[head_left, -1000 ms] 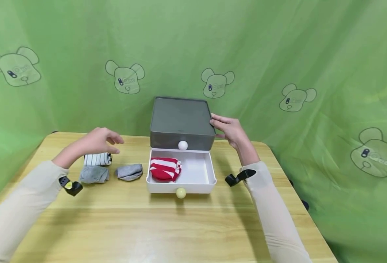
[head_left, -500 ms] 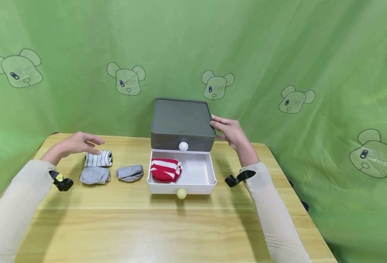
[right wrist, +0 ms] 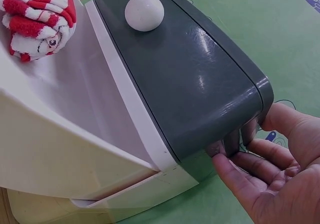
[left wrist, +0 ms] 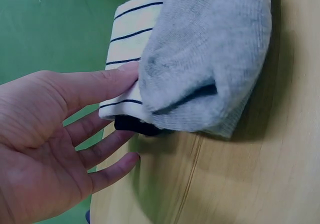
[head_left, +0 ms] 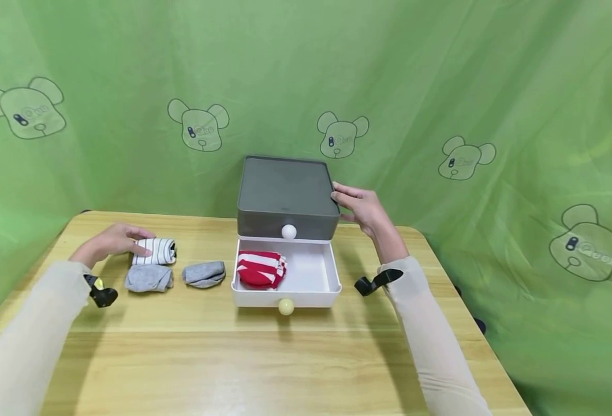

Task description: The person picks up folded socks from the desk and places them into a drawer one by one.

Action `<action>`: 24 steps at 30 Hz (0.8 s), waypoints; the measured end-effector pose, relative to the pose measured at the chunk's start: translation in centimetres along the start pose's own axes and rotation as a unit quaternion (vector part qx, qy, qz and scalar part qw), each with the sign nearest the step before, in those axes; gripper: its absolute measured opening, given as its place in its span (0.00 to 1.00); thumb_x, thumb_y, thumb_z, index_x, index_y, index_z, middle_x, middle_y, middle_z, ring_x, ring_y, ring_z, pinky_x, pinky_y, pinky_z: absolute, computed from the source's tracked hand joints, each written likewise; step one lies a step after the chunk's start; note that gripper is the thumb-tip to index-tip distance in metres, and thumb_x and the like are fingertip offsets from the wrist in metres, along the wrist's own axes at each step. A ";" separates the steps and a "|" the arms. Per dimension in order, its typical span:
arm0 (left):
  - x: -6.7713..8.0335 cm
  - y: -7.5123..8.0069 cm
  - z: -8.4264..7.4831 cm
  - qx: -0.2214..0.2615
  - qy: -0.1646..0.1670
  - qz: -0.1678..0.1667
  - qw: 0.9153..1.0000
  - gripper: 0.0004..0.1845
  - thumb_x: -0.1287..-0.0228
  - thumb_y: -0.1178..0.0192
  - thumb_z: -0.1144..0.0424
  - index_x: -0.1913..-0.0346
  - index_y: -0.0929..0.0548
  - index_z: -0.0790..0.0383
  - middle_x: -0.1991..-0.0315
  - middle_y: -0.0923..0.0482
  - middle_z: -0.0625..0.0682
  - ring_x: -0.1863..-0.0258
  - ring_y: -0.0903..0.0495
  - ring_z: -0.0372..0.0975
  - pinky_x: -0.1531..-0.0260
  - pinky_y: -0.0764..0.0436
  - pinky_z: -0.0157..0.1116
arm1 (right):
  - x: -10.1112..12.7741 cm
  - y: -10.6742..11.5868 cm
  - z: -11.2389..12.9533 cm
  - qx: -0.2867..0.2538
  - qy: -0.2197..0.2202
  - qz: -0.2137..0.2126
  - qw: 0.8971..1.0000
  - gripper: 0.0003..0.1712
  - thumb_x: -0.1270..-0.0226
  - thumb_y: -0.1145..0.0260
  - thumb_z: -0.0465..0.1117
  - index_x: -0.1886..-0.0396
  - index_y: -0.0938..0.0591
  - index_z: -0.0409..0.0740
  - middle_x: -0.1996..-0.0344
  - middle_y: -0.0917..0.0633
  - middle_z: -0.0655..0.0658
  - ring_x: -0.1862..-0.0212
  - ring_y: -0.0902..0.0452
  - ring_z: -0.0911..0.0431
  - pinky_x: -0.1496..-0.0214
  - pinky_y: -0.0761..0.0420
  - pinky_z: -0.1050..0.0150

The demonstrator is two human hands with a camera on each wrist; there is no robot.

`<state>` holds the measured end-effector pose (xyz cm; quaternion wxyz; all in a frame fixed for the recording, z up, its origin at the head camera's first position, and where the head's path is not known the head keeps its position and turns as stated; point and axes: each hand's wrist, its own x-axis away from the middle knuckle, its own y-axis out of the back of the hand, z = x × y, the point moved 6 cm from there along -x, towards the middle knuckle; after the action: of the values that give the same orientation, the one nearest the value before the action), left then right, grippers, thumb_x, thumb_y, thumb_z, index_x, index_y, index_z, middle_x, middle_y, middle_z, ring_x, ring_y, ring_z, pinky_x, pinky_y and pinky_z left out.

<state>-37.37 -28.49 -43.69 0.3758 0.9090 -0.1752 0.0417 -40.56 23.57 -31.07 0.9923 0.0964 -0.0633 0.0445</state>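
Note:
My left hand [head_left: 111, 241] is at the left end of a rolled white sock with dark stripes [head_left: 155, 252]. In the left wrist view the thumb [left wrist: 102, 86] lies over the striped roll, and the other fingers stretch loosely past its dark opening. A folded grey sock [head_left: 149, 278] lies just in front of it, and a second grey sock [head_left: 204, 274] to the right. My right hand [head_left: 362, 208] rests its fingers against the right side of a dark grey drawer box [head_left: 287, 188]. The lower white drawer [head_left: 313, 299] is pulled out, with a red-and-white striped sock roll [head_left: 261, 269] inside.
The upper grey drawer with a white knob [head_left: 288, 231] is closed. A yellow knob [head_left: 286, 307] sticks out from the white drawer's front. Everything stands on a wooden table [head_left: 233, 364], with a green curtain [head_left: 275, 69] behind and at the sides.
My left hand has moved left, then down from above the socks to the striped roll. My right hand stays at the box's side.

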 end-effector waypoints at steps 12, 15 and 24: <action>-0.6 -0.4 0.5 0.022 0.020 -0.001 1.000 0.34 0.37 0.29 0.61 0.34 0.29 0.77 0.35 0.29 0.77 0.37 0.29 0.65 0.34 0.32 0.63 | 0.0 0.2 -0.1 0.001 -0.001 -0.001 1.000 0.30 0.28 0.32 0.42 0.28 0.26 0.50 0.24 0.31 0.46 0.29 0.27 0.46 0.30 0.22 0.48; -0.7 -0.6 0.6 0.034 0.028 0.002 0.999 0.34 0.37 0.30 0.61 0.34 0.29 0.77 0.35 0.30 0.77 0.38 0.29 0.63 0.33 0.31 0.62 | 0.0 0.2 -0.2 0.001 -0.002 -0.002 1.000 0.29 0.28 0.32 0.42 0.28 0.26 0.50 0.24 0.31 0.46 0.30 0.26 0.46 0.31 0.21 0.49; -1.0 -0.4 -0.1 0.078 0.047 -0.024 0.996 0.34 0.36 0.30 0.63 0.32 0.29 0.77 0.38 0.26 0.74 0.57 0.18 0.36 0.51 0.15 0.34 | 0.0 0.0 0.0 -0.006 0.004 -0.004 1.000 0.29 0.28 0.33 0.41 0.28 0.26 0.49 0.24 0.31 0.44 0.29 0.26 0.45 0.31 0.21 0.48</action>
<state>-38.18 -27.84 -44.05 0.3122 0.9367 -0.1313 0.0888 -40.56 23.53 -31.08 0.9933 0.0903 -0.0590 0.0410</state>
